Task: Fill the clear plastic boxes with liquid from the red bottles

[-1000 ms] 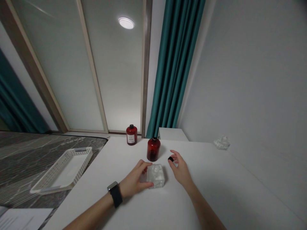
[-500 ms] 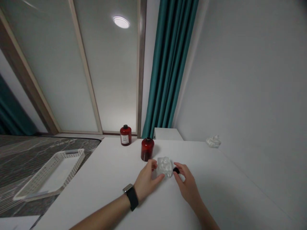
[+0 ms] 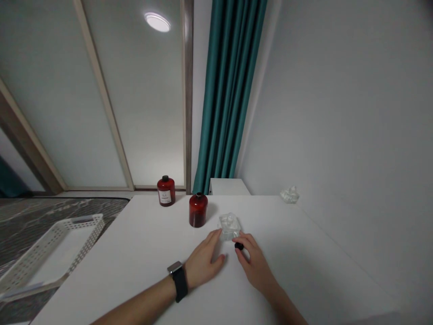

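Head view, read from my remote station. Right hand (image 3: 253, 264): grip narrow, thumb and fingers pinching a small black cap (image 3: 238, 246) just above the table (image 3: 152, 243), at the near right corner of a clear, square-sided object (image 3: 229, 225). Left hand (image 3: 204, 259): grip wide, palm down, thumb spread, nothing held. I note its fingertips at the near left edge of the clear object; contact or a slight gap, I cannot tell. The clear object sits on the table, ahead of both hands. Beyond it to the left I log a dark red bottle (image 3: 198, 211), upright, then a labelled red bottle (image 3: 165, 193), capped, near the far edge. Crumpled clear plastic (image 3: 290, 195) lies far right.
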### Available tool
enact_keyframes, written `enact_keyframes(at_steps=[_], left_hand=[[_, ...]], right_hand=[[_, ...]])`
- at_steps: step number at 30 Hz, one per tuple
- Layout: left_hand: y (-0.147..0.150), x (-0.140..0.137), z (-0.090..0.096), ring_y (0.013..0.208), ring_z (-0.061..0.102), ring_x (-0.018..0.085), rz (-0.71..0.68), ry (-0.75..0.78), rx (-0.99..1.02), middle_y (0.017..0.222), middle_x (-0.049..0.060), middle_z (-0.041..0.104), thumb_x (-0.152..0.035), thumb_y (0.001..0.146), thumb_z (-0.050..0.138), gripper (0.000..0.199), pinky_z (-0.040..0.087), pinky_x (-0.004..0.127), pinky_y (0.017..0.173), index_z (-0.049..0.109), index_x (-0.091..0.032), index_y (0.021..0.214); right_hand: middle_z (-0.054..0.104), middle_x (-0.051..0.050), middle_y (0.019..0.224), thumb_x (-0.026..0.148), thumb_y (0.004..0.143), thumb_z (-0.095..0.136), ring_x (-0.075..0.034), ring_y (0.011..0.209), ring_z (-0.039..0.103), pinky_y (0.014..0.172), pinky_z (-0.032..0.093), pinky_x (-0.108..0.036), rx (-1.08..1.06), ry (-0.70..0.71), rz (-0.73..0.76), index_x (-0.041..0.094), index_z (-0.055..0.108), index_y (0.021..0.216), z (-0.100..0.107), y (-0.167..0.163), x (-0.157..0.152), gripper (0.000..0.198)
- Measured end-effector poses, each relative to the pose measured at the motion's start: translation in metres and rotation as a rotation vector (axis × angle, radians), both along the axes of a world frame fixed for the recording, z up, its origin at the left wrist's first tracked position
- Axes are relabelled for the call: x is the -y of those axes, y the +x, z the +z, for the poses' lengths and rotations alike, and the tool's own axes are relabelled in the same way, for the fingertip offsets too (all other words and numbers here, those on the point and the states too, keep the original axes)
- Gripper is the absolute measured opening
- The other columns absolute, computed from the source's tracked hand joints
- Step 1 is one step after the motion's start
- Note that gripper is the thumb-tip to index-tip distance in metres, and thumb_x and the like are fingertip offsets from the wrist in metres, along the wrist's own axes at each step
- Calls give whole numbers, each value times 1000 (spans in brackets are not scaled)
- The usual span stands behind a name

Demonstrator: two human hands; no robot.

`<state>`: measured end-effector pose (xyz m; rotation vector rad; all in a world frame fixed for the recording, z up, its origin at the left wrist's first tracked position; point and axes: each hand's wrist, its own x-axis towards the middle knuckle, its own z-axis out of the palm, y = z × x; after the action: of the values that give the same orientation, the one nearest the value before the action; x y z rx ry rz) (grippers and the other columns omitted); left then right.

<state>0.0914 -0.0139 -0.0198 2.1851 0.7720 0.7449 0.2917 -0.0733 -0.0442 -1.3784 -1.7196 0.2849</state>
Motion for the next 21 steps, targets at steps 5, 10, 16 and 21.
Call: enact_keyframes(at_steps=[5,10,16,21], left_hand=[[11,-25,0,138,45,32,28,-2,49,150,13,48,-16,80,57,69,33,52,119,38,-19,146],[5,-21,4,129,51,33,92,142,-24,141,16,54,-17,83,55,60,41,53,110,43,-17,142],[-25,-20,33,110,56,31,188,512,12,114,11,63,-17,85,56,29,44,49,97,63,-23,112],[-41,-63,46,124,46,32,545,517,232,128,13,51,-24,84,61,43,36,51,110,50,-20,126]], right_hand=[[63,-9,116,10,89,47,-25,131,54,108,46,-46,49,-22,29,24,64,106,0,4,-14,27],[64,-9,112,9,88,50,-24,116,61,100,51,-43,85,31,-26,24,64,108,-1,3,-16,29],[66,-7,97,10,86,54,-24,94,62,86,54,-41,94,47,-41,24,65,106,-1,0,-13,27],[64,-6,99,4,81,49,-24,95,61,86,53,-40,124,62,-4,25,64,106,-4,-4,-11,36]])
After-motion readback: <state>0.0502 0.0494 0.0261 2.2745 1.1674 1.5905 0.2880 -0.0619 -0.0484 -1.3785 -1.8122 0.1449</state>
